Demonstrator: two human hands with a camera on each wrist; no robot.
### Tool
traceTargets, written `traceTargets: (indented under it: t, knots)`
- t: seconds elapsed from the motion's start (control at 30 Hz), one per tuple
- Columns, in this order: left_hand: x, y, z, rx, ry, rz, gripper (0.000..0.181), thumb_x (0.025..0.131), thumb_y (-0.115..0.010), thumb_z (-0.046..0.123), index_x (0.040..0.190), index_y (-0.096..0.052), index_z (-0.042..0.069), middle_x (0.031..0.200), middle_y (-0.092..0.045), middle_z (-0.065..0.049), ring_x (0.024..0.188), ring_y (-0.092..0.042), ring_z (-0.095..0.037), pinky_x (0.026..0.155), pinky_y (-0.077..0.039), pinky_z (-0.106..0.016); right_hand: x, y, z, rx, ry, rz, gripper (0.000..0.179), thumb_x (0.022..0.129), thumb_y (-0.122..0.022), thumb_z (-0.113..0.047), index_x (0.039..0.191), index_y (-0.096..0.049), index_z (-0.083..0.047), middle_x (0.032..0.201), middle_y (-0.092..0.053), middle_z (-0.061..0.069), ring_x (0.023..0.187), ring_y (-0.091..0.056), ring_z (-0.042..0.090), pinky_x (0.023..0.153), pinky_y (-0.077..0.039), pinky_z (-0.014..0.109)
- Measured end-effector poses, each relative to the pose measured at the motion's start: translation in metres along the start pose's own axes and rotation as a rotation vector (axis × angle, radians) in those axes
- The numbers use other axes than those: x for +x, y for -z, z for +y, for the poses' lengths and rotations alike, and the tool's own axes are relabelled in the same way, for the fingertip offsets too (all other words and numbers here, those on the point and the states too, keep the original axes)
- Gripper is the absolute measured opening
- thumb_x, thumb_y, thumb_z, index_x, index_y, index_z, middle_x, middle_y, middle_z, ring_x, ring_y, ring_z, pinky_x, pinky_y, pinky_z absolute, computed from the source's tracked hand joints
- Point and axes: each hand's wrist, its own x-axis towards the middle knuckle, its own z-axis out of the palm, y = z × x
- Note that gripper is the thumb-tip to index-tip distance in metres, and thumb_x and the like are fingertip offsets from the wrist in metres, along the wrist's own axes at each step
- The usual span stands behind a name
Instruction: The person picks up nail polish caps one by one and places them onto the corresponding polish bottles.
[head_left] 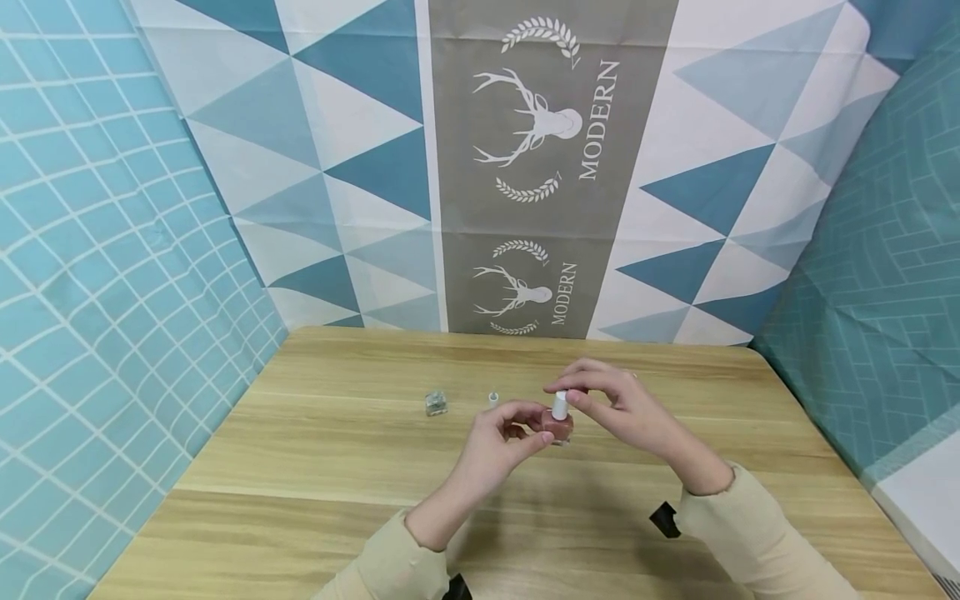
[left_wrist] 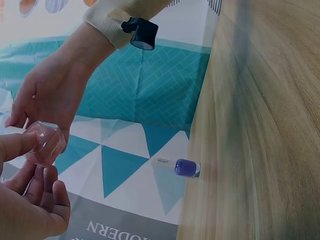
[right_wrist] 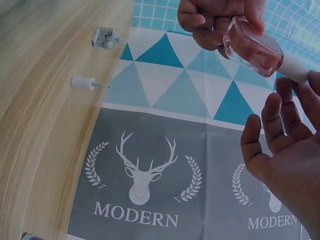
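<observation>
Head view: the fingers of my left hand (head_left: 491,446) are clamped round the sides of a pink nail polish bottle (head_left: 557,427), while the thumb and fingertip of my right hand (head_left: 618,404) pinch its white cap (head_left: 560,405), which sits at the bottle's neck. I hold the bottle up off the desk (head_left: 300,475), somewhat nearer its far edge than the near one, right of the middle. In the right wrist view my other right fingers are spread apart from the cap. To the left, toward the desk's far-left corner, a small clear bottle (head_left: 436,404) stands upright with its neck uncovered. Between it and my hands, a loose brush cap (head_left: 493,398) stands on end, bristles upward. My left wrist view also shows a purple bottle (left_wrist: 186,168) standing on the desk, well apart from my fingers.
</observation>
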Motion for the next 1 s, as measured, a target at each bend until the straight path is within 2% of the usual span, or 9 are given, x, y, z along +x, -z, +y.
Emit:
traceTargets:
  t: [0.23,0.47,0.6,0.8,1.0]
  knots:
    - [-0.008,0.002,0.031,-0.002,-0.020,-0.007,0.023,0.083,-0.070,0.004,0.105,-0.067,-0.001,0.095,-0.067,-0.014,0.089,-0.060,-0.021,0.073,-0.048,-0.023,0.002,-0.001,0.003,0.042,0.039,0.021,0.022,0.089,-0.061,0.000,0.104,-0.069,-0.014,0.100,-0.064,-0.003,0.087,-0.057,0.010,0.072,-0.048,0.028]
    - [-0.009,0.002,0.033,0.008,-0.018,-0.005,0.023,0.083,-0.070,0.005,0.105,-0.067,0.000,0.095,-0.068,-0.012,0.089,-0.060,-0.020,0.074,-0.048,-0.023,0.002,-0.005,0.003,0.024,0.029,0.060,0.020,0.085,-0.066,0.000,0.097,-0.066,-0.016,0.093,-0.062,-0.003,0.080,-0.056,0.010,0.073,-0.048,0.025]
    - [-0.009,0.001,0.032,0.004,-0.016,-0.014,0.024,0.083,-0.071,0.005,0.106,-0.067,0.001,0.096,-0.068,-0.012,0.091,-0.060,-0.021,0.074,-0.048,-0.023,0.003,-0.005,-0.002,0.017,-0.020,0.071,0.021,0.082,-0.069,0.001,0.090,-0.064,-0.017,0.089,-0.060,-0.003,0.078,-0.055,0.010,0.072,-0.049,0.028]
    - [-0.009,0.001,0.033,0.008,-0.012,-0.010,0.024,0.082,-0.071,0.004,0.105,-0.067,0.001,0.097,-0.068,-0.011,0.094,-0.060,-0.023,0.073,-0.048,-0.023,0.007,-0.004,-0.018,0.027,-0.101,0.069,0.018,0.079,-0.070,0.004,0.082,-0.060,-0.011,0.081,-0.057,-0.002,0.073,-0.053,0.009,0.070,-0.047,0.028]
    - [-0.010,-0.001,0.034,0.001,-0.025,-0.009,0.024,0.081,-0.071,0.002,0.105,-0.067,0.000,0.095,-0.068,-0.012,0.092,-0.061,-0.024,0.073,-0.048,-0.023,0.005,-0.005,-0.004,0.035,-0.121,0.068,0.021,0.078,-0.074,-0.002,0.080,-0.058,-0.015,0.081,-0.055,-0.004,0.073,-0.053,0.010,0.070,-0.047,0.028]
